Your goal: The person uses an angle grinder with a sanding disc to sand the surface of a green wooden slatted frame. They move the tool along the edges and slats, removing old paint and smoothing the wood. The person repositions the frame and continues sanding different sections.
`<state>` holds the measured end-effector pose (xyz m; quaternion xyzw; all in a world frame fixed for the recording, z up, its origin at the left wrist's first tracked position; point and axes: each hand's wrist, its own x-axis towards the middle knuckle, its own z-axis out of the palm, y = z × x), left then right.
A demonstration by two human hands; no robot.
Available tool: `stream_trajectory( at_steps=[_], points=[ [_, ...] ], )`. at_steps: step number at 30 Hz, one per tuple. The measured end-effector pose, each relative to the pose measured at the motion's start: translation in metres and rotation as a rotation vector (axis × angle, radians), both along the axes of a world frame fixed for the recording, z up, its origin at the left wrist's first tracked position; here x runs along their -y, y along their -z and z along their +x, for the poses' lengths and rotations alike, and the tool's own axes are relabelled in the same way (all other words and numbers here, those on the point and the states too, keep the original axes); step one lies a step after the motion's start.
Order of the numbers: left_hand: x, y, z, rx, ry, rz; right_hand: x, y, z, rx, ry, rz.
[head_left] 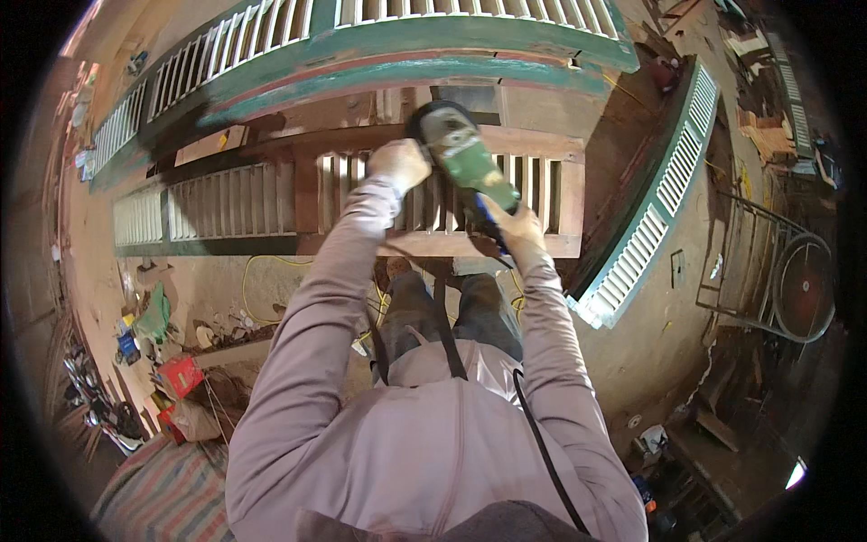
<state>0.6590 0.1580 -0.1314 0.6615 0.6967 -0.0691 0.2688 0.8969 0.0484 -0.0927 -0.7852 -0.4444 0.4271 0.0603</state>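
A green angle grinder (pixel 479 167) with a dark round disc guard is held over a louvred wooden shutter (pixel 564 221). My left hand (pixel 400 164) is closed beside the tool's head; the grip inside its fingers is hidden. Around the grinder's rear end wraps my right hand (pixel 519 226). The tool slants, head far and left, tail near and right, and its outline is a little blurred. Bare reddish-brown wood shows on the shutter's right part, while its left part has green edging and pale slats. Whether the disc touches the wood cannot be made out.
Beyond lies a long green shutter (pixel 379 41) with white slats. Another green-and-white shutter (pixel 664 199) leans at the right, near a wheeled metal cart (pixel 804 287). A yellow cord (pixel 246 289) runs along the ground. Red box (pixel 181 375) and striped sheet (pixel 163 492) are at lower left.
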Motion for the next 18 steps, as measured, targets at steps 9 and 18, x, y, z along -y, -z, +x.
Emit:
stream_trajectory(
  at_steps=[9,18],
  points=[
    [0.016,0.009,-0.126,-0.085,-0.159,-0.008,-0.032,-0.013,-0.104,-0.064,-0.176,-0.127],
    [0.016,0.007,0.032,0.052,-0.025,-0.028,0.015,0.009,0.031,0.126,0.025,-0.006]
  ],
)
